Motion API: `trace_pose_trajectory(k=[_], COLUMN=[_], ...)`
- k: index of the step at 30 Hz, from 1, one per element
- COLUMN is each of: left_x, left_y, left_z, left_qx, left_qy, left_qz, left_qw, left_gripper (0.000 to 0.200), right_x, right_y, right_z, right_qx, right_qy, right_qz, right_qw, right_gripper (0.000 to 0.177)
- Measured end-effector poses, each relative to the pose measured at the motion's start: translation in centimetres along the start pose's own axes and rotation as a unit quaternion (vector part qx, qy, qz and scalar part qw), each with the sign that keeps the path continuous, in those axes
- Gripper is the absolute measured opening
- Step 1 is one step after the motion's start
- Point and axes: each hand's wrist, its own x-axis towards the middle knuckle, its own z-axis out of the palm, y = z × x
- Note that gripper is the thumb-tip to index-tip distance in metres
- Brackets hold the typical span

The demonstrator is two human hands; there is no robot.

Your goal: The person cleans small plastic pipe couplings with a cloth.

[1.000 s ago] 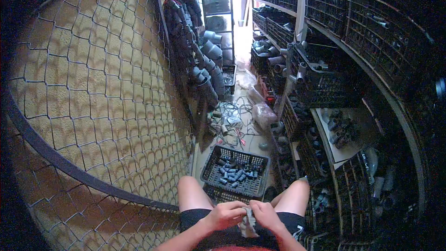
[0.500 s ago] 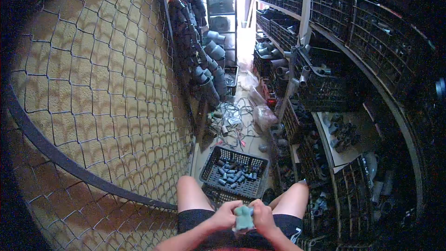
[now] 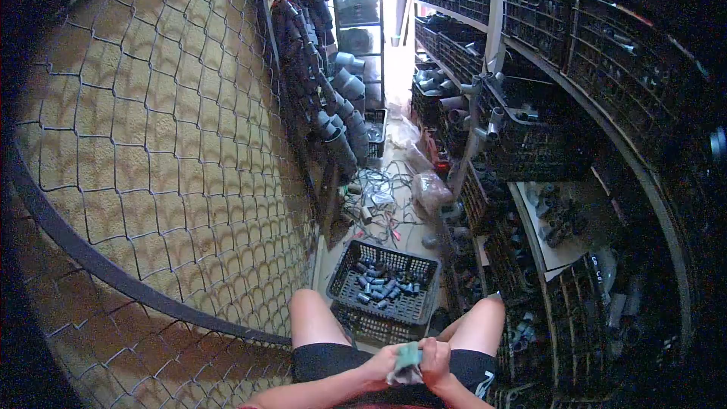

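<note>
My left hand [image 3: 381,366] and my right hand [image 3: 435,362] are together over my lap, both closed. Between them is a bunched green cloth [image 3: 409,354] with a greyish lower part. Fingers of both hands grip it, and whether something is wrapped inside is hidden. Just beyond my knees stands a black plastic basket [image 3: 424,316] with a slatted bottom. Several short grey pipe fittings [image 3: 389,288] lie loose in it, nearer its middle.
A chain-link mesh panel [image 3: 174,151] rises on the left. Shelves with black crates [image 3: 538,11] line the right side. Grey pipe fittings [image 3: 341,136] are stacked at the back left. Cables [image 3: 379,189] and a plastic-wrapped bundle [image 3: 432,191] lie on the floor ahead.
The cloth has turned and bunched differently between my hands, its greyish part now showing below. My left hand has shifted slightly lower. The basket's contents look the same.
</note>
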Motion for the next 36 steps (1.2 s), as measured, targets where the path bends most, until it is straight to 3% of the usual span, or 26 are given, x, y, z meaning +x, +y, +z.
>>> trace_pose_trajectory(k=[1,2,3,4,5,7,8,9,11,12,13,15,17,18,19,22,23,24,25,26,28,29,30,31,33,36], left_x=[0.2,0.9,1.4,0.9,0.8,1.4,1.6,2.0,2.7,3.0,3.3,4.0,4.0,4.9,5.1,6.8,7.0,6.7,8.0,8.0,7.7,7.5,7.5,7.6,7.3,9.1], left_y=[-0.1,-0.2,0.2,1.7,1.6,1.3,1.0,0.7,0.1,-0.3,-0.4,-1.6,-0.9,-1.6,-0.7,-0.8,0.7,2.0,0.7,0.8,0.0,-1.0,-1.5,-1.2,0.0,-1.7], left_z=[-1.9,-3.3,-4.0,-3.3,-3.7,-5.1,-5.6,-5.9,-6.4,-6.6,-7.1,-7.9,-5.9,-6.4,-5.4,-6.7,-5.7,-4.6,-9.1,-10.8,-14.1,-16.1,-17.0,-16.2,-13.7,-15.6], left_qx=[0.152,0.303,0.447,0.505,0.505,0.708,0.734,0.734,0.739,0.748,0.694,0.615,0.517,0.482,0.407,0.169,0.075,0.043,0.066,0.127,0.189,0.141,0.091,0.092,0.134,0.219], left_qy=[-0.032,-0.044,-0.056,-0.08,-0.08,-0.163,-0.188,-0.189,-0.234,-0.214,-0.201,-0.025,0.103,0.124,0.132,0.162,0.195,0.202,0.196,0.224,0.247,0.282,0.314,0.312,0.33,0.309], left_qz=[-0.013,0.034,0.083,0.237,0.235,0.263,0.246,0.245,0.268,0.264,0.297,0.312,0.22,0.257,0.234,0.168,0.146,0.228,0.223,0.241,0.257,0.192,0.126,0.125,0.134,0.2], left_qw=[0.988,0.951,0.889,0.826,0.827,0.634,0.605,0.605,0.571,0.57,0.624,0.724,0.821,0.828,0.873,0.958,0.967,0.952,0.953,0.936,0.915,0.93,0.937,0.937,0.925,0.904], left_gripper=[0.023,0.023,0.024,0.035,0.035,0.045,0.049,0.049,0.035,0.035,0.033,0.024,0.017,0.015,0.017,0.013,0.013,0.017,0.018,0.019,0.02,0.02,0.022,0.022,0.022,0.021], right_x=[-0.2,-0.5,-0.5,0.5,0.4,0.4,0.1,0.1,0.0,-0.3,-0.9,0.7,1.3,2.5,3.7,5.2,6.0,6.6,8.4,9.5,11.6,12.3,13.1,13.4,14.6,15.7], right_y=[1.1,2.1,2.6,1.2,1.5,3.8,5.8,7.6,8.8,9.5,10.5,8.8,8.0,5.9,3.9,4.8,5.2,7.2,6.6,7.5,9.4,11.8,10.6,13.1,12.6,12.6], right_z=[0.0,0.1,0.1,-0.2,0.0,1.0,1.6,2.2,2.9,2.8,2.7,1.8,1.4,0.3,-0.6,-0.7,-1.8,-3.2,-5.2,-7.2,-11.1,-12.7,-14.0,-15.2,-16.7,-18.1], right_qx=[0.001,-0.026,-0.053,-0.129,-0.128,-0.114,-0.082,-0.081,0.008,0.039,0.058,-0.111,-0.093,-0.043,0.007,0.005,-0.001,0.068,0.059,0.142,0.134,0.117,0.049,0.079,0.315,0.3], right_qy=[-0.002,-0.055,-0.108,-0.18,-0.181,-0.288,-0.375,-0.374,-0.493,-0.479,-0.419,-0.32,-0.216,-0.184,-0.155,-0.003,0.065,0.115,0.182,0.212,0.288,0.332,0.4,0.428,0.42,0.419], right_qz=[0.002,0.018,0.03,0.057,0.058,0.168,0.222,0.223,0.146,0.292,0.075,0.128,0.116,0.151,0.178,-0.001,0.051,0.09,0.097,0.156,0.096,0.08,0.126,0.101,0.06,0.076], right_qw=[1.0,0.998,0.992,0.973,0.973,0.936,0.896,0.897,0.857,0.827,0.903,0.932,0.965,0.97,0.972,1.0,0.997,0.987,0.977,0.954,0.943,0.933,0.907,0.895,0.849,0.854], right_gripper=[0.025,0.026,0.028,0.042,0.042,0.041,0.042,0.042,0.043,0.04,0.036,0.035,0.038,0.038,0.039,0.037,0.03,0.022,0.02,0.026,0.031,0.04,0.049,0.054,0.05,0.046])
